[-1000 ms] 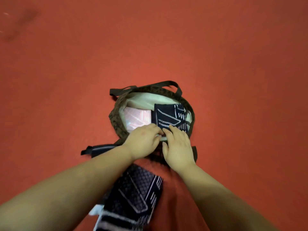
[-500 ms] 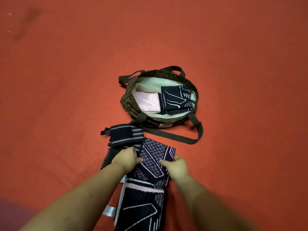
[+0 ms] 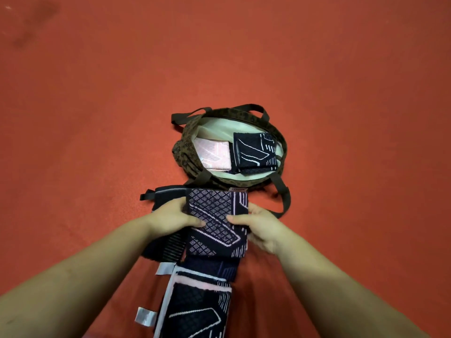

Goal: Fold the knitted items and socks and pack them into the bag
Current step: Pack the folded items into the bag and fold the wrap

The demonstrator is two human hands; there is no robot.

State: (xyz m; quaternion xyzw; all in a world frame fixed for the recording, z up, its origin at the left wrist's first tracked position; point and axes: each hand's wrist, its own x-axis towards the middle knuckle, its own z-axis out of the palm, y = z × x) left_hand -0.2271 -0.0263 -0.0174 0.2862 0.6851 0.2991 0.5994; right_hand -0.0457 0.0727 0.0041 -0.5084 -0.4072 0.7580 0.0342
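Lower knitted piece cut by bottom edge.

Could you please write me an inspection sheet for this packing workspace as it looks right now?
Surface: red floor, faint dark smudge far left.
Job's things: open brown bag holds pink folded item and dark folded item; dark knitted piece lifted; more knitwear lies below.
Clutter: nothing seen.
Hands: left hand and right hand both grip the knitted piece.
Cables: nothing seen.
Surroundings: only floor visible.
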